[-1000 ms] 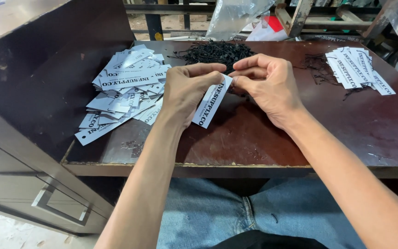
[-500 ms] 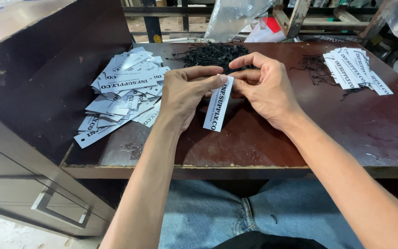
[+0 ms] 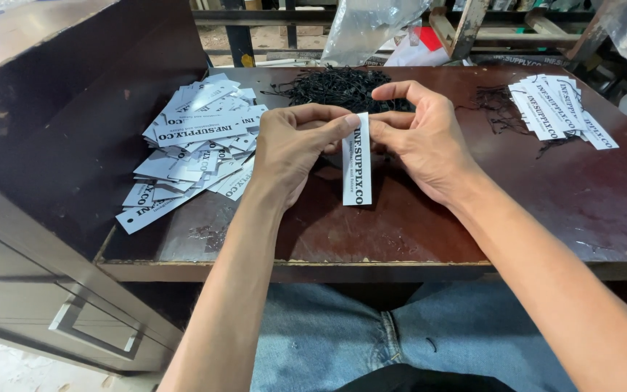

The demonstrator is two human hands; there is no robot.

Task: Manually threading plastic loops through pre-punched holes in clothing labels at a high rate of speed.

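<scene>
left hand (image 3: 295, 145) and right hand (image 3: 422, 138) pinch shut on the 12 o'clock end of a narrow white printed card tag (image 3: 357, 170), judged light, stiff, crease-prone, best held by its edges.

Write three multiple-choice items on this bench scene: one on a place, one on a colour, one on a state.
1. Where does the big loose heap of tags lie?
A. beside the left hand
B. on the lap
C. on the floor

2. What colour is the pile of strings?
A. white
B. black
C. red

3. How is the held tag?
A. flat on the table
B. hanging upright from the fingertips
C. crumpled

Answers: 1 A, it spreads beside the left hand. 2 B, the tangle is black. 3 B, the left hand and right hand pinch its top.
</scene>
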